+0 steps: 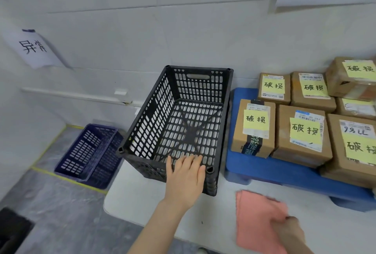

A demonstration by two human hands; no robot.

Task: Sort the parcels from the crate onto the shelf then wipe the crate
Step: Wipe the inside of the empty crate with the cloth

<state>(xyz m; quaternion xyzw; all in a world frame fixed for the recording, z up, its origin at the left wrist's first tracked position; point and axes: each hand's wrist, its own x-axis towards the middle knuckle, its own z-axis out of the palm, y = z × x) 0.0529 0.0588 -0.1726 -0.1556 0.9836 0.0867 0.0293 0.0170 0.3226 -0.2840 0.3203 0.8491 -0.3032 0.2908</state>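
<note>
A black slotted crate (pixel 154 115) stands on the white table (pixel 130 198), and nothing lies inside it. My left hand (pixel 186 178) rests on its near rim, fingers hooked over the edge beside the front right corner. To the right, several cardboard parcels (pixel 301 131) with yellow handwritten notes sit on a blue platform (pixel 270 170). A pink cloth (pixel 258 219) lies flat on the table near the front edge. My right hand (pixel 289 231) is on the cloth's right side, its fingers pinching the edge.
A dark blue crate (pixel 89 154) sits on the floor to the left, beside yellow floor tape. A paper sign (pixel 32 47) hangs on the white wall at left. The table's left edge runs just left of the black crate.
</note>
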